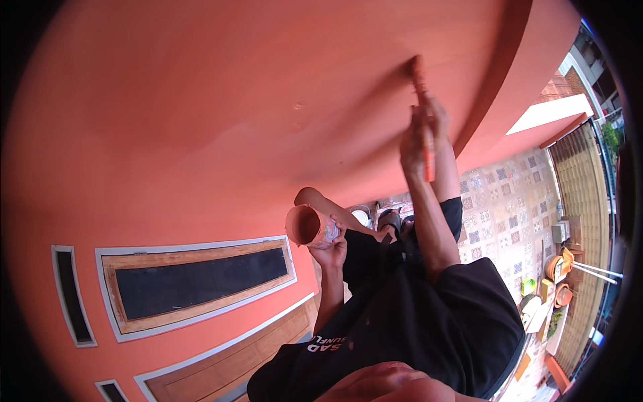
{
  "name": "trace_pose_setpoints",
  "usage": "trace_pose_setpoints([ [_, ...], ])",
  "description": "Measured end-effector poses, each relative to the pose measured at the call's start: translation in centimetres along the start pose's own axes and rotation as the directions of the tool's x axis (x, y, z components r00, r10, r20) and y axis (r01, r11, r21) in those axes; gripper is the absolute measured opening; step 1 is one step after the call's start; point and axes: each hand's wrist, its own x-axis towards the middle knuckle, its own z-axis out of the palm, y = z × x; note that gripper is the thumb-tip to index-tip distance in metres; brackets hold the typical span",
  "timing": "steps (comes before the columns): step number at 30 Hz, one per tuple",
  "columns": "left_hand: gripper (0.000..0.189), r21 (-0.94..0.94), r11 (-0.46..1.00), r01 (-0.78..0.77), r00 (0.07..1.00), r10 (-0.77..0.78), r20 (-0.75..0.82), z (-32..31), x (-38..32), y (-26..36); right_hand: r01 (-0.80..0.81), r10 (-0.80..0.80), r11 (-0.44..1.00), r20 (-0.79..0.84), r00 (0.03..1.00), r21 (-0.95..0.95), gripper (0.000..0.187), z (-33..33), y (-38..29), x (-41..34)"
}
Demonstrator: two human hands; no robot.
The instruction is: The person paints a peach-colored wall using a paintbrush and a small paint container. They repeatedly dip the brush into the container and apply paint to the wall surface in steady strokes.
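Observation:
My right hand (426, 130) grips a paintbrush (429, 163) by its handle, slightly blurred. The brush's paint-covered bristle end points up the picture and meets the coral-coloured wall (226, 75), throwing a shadow to its left. Lower and to the left, my left hand (330, 251) holds a paint-smeared cup (326, 232) tilted with its mouth towards the wall. Coral paint coats the cup's inside; how full it is, I cannot tell. A darker, wet-looking area spreads over part of the wall, with small rough spots (298, 106) in it.
A window with a wooden frame (201, 259) and a wooden door (241, 346) are at lower left. By my sandalled feet (389, 223) stands a white pail (360, 217). Patterned floor tiles (495, 211) extend right, towards pots and an orange bucket (556, 266). A wall corner curves at upper right.

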Motion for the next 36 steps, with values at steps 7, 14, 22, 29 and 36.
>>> trace_pose_setpoints([
  [7,0.071,-0.006,0.999,0.049,0.998,-0.049,-0.039,0.5,1.6,-1.2,-0.073,-0.205,0.898,0.558,0.804,0.435,0.044,-0.2,-7.1,-6.4],
  [14,0.068,0.116,0.990,0.074,0.996,-0.080,0.047,0.9,3.2,-2.9,-0.562,0.270,0.758,0.626,0.732,0.331,0.031,-4.7,-3.9,-7.1],
  [22,0.065,0.116,0.970,0.213,0.977,-0.214,-0.001,2.0,5.6,-5.3,-0.954,0.667,0.201,0.682,0.299,0.221,0.027,-9.1,0.7,-2.2],
  [29,0.064,0.124,0.944,0.305,0.949,-0.312,0.046,3.1,7.2,-7.3,-0.918,0.647,-0.054,0.715,0.267,0.392,0.026,-10.5,0.3,1.7],
  [36,0.066,0.109,0.920,0.377,0.923,-0.383,0.044,3.8,8.1,-6.8,-0.925,0.586,0.100,0.730,0.352,0.366,0.018,-11.1,-1.7,4.3],
])
